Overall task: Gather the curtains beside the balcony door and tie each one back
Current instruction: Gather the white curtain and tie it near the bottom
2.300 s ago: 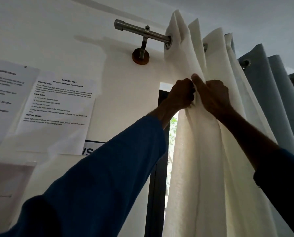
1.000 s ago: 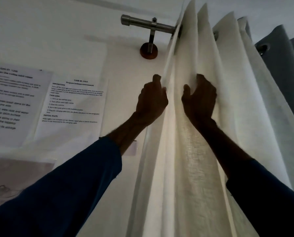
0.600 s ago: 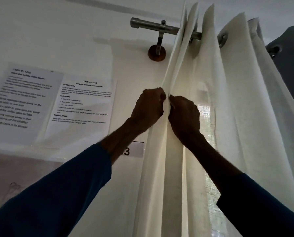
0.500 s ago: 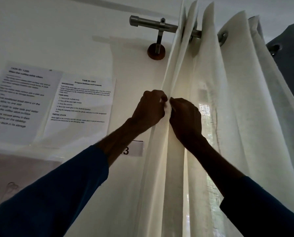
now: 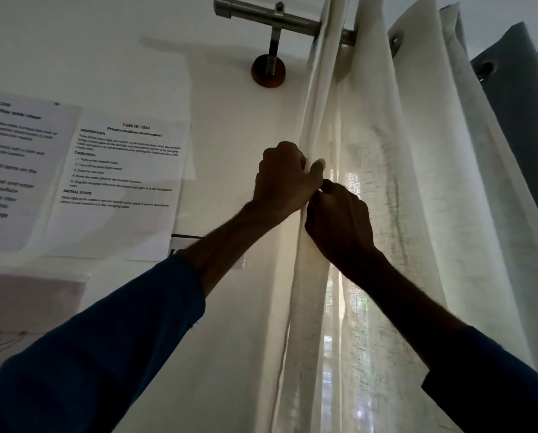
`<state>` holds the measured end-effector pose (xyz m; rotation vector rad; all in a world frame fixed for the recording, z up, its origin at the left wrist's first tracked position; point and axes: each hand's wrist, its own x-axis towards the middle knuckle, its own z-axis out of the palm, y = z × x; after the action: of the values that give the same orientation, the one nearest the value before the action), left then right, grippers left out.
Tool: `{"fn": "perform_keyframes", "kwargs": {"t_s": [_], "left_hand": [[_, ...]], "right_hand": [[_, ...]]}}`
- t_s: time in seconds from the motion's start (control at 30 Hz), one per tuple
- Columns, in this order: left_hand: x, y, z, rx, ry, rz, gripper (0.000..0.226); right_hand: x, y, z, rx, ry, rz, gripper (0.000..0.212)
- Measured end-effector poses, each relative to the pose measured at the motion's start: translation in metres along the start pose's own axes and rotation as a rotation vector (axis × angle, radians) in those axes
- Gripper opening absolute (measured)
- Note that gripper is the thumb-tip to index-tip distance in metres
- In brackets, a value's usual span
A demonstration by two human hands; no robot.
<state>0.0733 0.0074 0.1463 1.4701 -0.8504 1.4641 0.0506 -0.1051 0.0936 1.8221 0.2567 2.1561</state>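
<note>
My left hand (image 5: 285, 179) and right hand (image 5: 339, 217) are on cloth: the cream curtain (image 5: 386, 214) is a loose, slubby weave, matt, and light shows through it. Above them, the curtain rod (image 5: 255, 12) is brushed metal on a round wooden mount (image 5: 268, 71). Left of my left hand, matt paper sheets (image 5: 120, 182). Right of my right hand, a denser grey curtain (image 5: 518, 104).

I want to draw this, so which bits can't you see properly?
All in the head view:
Most fingertips of left hand and right hand: buried in the white curtain folds.
Small print on the wall sheet: blurred.
Grey curtain: cut off by the right edge.
White curtain's bottom: below the lower edge.
</note>
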Motion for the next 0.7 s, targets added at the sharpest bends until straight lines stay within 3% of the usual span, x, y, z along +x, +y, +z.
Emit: {"fn": "perform_keyframes", "kwargs": {"t_s": [0.2, 0.23, 0.3, 0.4, 0.5, 0.7], "left_hand": [[-0.005, 0.011, 0.008, 0.174, -0.031, 0.053, 0.014], [-0.008, 0.013, 0.009, 0.168, -0.033, 0.074, 0.016], [-0.010, 0.015, 0.012, 0.151, -0.066, 0.118, 0.047], [-0.012, 0.015, 0.007, 0.184, -0.166, 0.197, 0.045], [-0.011, 0.010, 0.006, 0.191, -0.226, 0.159, 0.024], [0.000, -0.003, 0.020, 0.135, -0.051, 0.029, 0.016]], "right_hand": [[-0.008, 0.013, -0.009, -0.101, -0.117, -0.004, 0.019], [-0.009, 0.015, -0.012, -0.088, -0.143, -0.012, 0.015], [-0.012, 0.019, -0.017, -0.042, -0.212, -0.034, 0.011], [-0.015, 0.026, -0.033, 0.081, -0.311, -0.066, 0.039], [-0.007, 0.044, -0.041, 0.092, -0.216, -0.065, 0.043], [0.027, 0.078, -0.056, -0.084, 0.050, 0.012, 0.051]]}}
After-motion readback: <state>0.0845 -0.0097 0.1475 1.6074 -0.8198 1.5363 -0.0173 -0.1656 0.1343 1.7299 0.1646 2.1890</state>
